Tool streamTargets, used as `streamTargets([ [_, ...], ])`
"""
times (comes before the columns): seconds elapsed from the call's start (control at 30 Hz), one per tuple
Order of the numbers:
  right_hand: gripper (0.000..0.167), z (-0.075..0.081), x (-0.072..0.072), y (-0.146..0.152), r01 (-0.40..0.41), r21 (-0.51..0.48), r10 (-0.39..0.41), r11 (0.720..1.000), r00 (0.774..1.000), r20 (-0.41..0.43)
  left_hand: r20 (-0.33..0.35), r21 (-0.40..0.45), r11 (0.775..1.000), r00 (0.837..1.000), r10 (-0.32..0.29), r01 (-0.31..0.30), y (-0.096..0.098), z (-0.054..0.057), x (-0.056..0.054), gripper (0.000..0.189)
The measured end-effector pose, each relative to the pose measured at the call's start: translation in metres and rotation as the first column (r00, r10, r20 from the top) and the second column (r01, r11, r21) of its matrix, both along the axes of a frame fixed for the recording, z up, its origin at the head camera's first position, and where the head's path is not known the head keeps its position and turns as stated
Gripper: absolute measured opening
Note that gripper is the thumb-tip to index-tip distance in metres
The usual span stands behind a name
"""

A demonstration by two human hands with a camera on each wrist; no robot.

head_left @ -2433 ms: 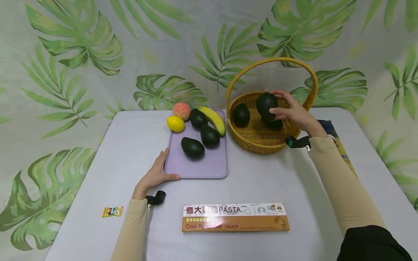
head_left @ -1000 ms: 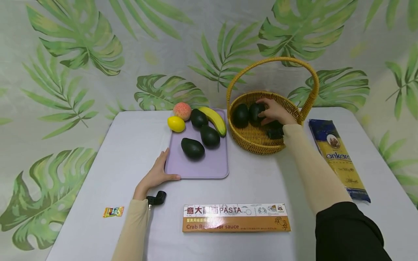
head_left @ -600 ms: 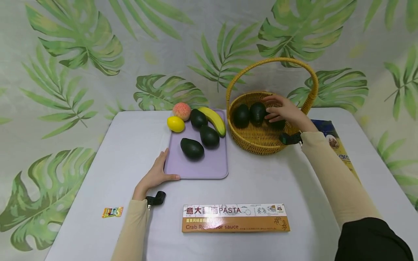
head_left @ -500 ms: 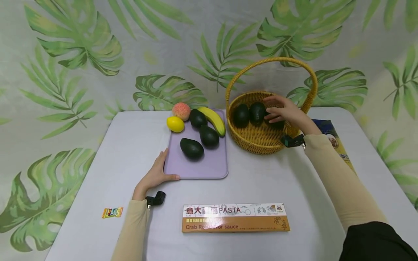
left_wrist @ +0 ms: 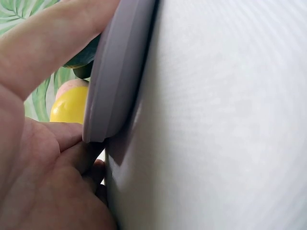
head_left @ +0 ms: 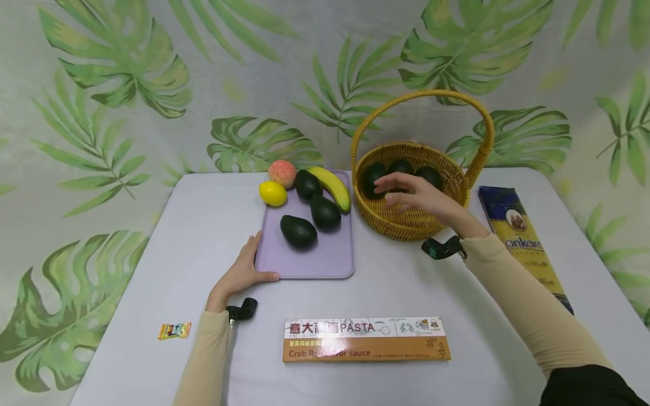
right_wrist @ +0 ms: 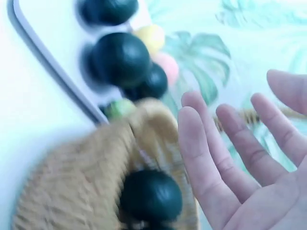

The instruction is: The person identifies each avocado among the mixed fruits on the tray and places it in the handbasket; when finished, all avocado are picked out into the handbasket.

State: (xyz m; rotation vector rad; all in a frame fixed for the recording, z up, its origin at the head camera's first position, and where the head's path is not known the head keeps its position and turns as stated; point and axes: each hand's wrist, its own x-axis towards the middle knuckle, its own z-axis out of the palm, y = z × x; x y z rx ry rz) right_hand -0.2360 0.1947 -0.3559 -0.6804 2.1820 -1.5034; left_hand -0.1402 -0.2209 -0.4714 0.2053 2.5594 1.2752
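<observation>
My left hand rests against the near left corner of a lilac tray, thumb along its front edge and fingers along its left side. On the tray lie three dark avocados, a banana, a lemon and a peach, the last two overhanging its left edge. With fingers spread and nothing in them, my right hand hovers above the front of a wicker basket. Inside the basket sit three avocados, partly covered by the hand in the head view.
A tall handle arches over the basket. To its right lies a blue and yellow ankara packet, partly under the right forearm. A pasta box lies at the front, and a small candy wrapper at the left.
My right hand lowered an avocado into the basket, shifted it to the middle and let go. It has since come toward the front left, above the basket. My left hand stays put.
</observation>
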Motion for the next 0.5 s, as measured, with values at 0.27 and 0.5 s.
streamTargets([
  [0.27, 0.042, -0.012, 0.009, -0.044, -0.170, -0.003, 0.170, 0.985, 0.985, -0.025, 0.003, 0.010, 1.000, 1.000, 0.002, -0.002, 0.000, 0.001, -0.001, 0.116],
  [0.5, 0.051, -0.026, 0.009, -0.082, -0.294, 0.050, 0.296, 0.955, 0.953, -0.056, 0.001, 0.008, 1.000, 1.000, 0.001, -0.001, -0.001, 0.001, -0.001, 0.115],
])
